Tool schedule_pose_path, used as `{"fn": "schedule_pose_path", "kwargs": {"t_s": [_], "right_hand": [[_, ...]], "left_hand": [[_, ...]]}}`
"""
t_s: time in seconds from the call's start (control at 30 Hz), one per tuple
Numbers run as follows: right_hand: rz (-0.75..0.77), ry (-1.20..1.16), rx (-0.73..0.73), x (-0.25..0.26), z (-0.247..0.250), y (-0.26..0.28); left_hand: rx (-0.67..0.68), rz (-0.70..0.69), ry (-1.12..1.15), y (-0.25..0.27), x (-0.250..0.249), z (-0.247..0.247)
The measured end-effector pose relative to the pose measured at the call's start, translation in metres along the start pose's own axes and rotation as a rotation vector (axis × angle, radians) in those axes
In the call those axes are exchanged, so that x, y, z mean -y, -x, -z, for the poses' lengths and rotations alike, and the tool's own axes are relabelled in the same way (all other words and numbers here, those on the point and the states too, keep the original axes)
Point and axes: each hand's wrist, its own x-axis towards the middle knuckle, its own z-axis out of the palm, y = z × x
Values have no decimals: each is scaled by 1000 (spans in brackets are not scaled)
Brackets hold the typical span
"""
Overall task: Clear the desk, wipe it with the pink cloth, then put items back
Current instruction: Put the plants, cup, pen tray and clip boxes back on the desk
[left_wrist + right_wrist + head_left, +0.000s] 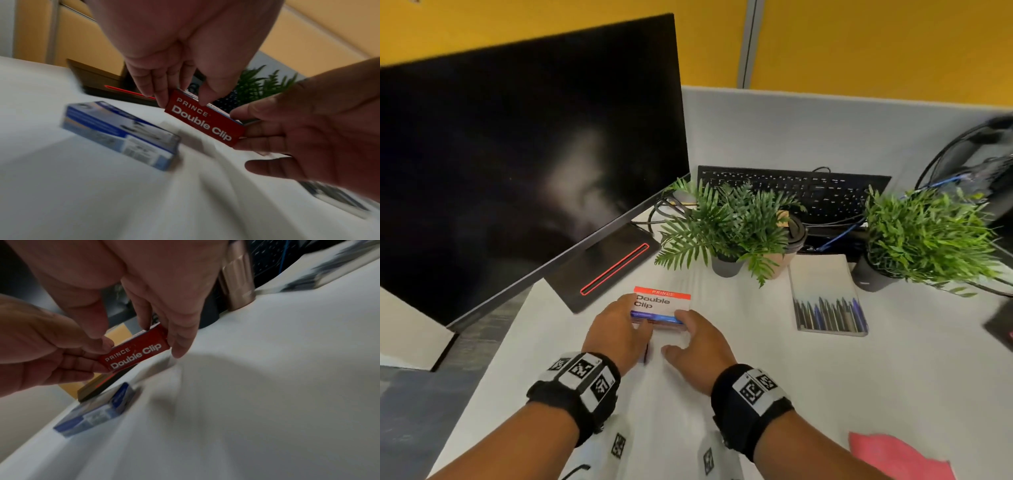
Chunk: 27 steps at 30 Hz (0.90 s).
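Note:
A red and white Double Clip box (663,306) is held just above the white desk (791,394) in front of the monitor base. My left hand (635,313) pinches its left end and my right hand (681,330) pinches its right end. The left wrist view shows the box (203,123) tilted between my left hand (183,97) and the fingers (252,129) of my right. In the right wrist view my right hand (162,337) grips the box (133,355). A blue box (119,134) lies on the desk beneath. The pink cloth (893,455) lies at the near right.
A dark monitor (517,164) with its base (613,267) stands at left. Two potted plants (726,226) (924,233), a paper cup (787,246), a pen pack (828,301) and a keyboard (791,188) with cables crowd the back.

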Motion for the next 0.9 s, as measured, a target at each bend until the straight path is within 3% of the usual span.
{"fn": "schedule_pose_path", "kwargs": {"t_s": [0.13,0.3,0.53,0.9], "right_hand": [[-11,28,-134,-19,47,20],[-82,84,-205,-54,104,23],[-129,139,-150,-85,141,3],[-132,163,-21,-101,152,-18]], "left_hand": [[25,-133,61,10,-43,-25],[124,-186,120,6,-98,-65],[182,-158,151,-7,-139,-94],[192,-58,133,-17,-145,-115]]}}
